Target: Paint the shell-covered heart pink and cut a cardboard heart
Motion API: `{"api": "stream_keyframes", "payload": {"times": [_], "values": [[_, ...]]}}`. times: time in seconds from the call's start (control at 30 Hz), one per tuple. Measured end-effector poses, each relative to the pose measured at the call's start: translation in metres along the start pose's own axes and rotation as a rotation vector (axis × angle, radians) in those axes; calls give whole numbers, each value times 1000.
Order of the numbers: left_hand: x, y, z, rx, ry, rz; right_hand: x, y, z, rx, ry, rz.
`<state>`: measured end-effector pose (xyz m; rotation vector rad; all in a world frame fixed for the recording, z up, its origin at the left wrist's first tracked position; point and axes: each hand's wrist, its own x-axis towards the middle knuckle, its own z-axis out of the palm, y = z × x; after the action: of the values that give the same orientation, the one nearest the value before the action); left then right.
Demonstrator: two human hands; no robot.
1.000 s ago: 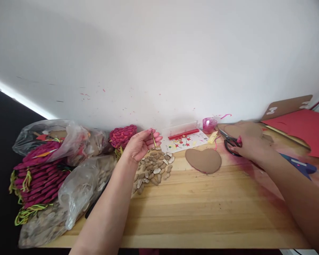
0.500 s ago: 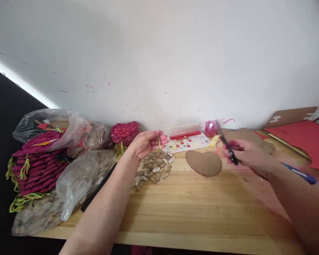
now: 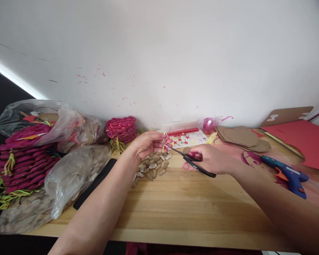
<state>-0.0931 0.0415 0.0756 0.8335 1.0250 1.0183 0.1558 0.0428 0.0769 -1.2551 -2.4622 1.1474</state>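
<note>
My left hand [image 3: 152,143] pinches a thin golden-yellow strip [image 3: 163,145] upright between thumb and fingers, above a heap of peanut-like shells or pebbles [image 3: 152,165]. In my right hand [image 3: 206,157] is a pair of black-handled scissors [image 3: 179,152]. Their blades point left and the tips reach the strip; whether they are cutting it I cannot tell. Behind both hands lies a white sheet [image 3: 195,139] with red and gold stars and a red rod along its top.
Magenta woven yarn pieces [image 3: 29,166] and clear plastic bags [image 3: 71,177] crowd the left, beside a black flat object [image 3: 95,184]. A pink cup [image 3: 210,124] stands at the wall. Rightward are cardboard cutouts [image 3: 239,136], a blue glue gun [image 3: 289,173] and red sheets [image 3: 300,136].
My right hand has swung left with the scissors, bringing the blades to the strip in my left hand. The cardboard heart no longer shows; my right hand covers that spot. The glue gun is uncovered.
</note>
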Motion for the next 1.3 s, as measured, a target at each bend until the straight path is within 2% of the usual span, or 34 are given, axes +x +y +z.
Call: {"api": "stream_keyframes", "payload": {"times": [0.2,0.47,0.83,1.3], "values": [[2,-2,-2,45,-54,-6,6,-7,-3,-119,31,12],[2,-5,-3,96,-55,-21,10,-11,-12,-172,-4,44],[3,-7,-1,109,-9,-30,11,-13,-14,-254,42,46],[5,-11,-4,172,8,-3,14,-9,-9,-235,48,86]]}}
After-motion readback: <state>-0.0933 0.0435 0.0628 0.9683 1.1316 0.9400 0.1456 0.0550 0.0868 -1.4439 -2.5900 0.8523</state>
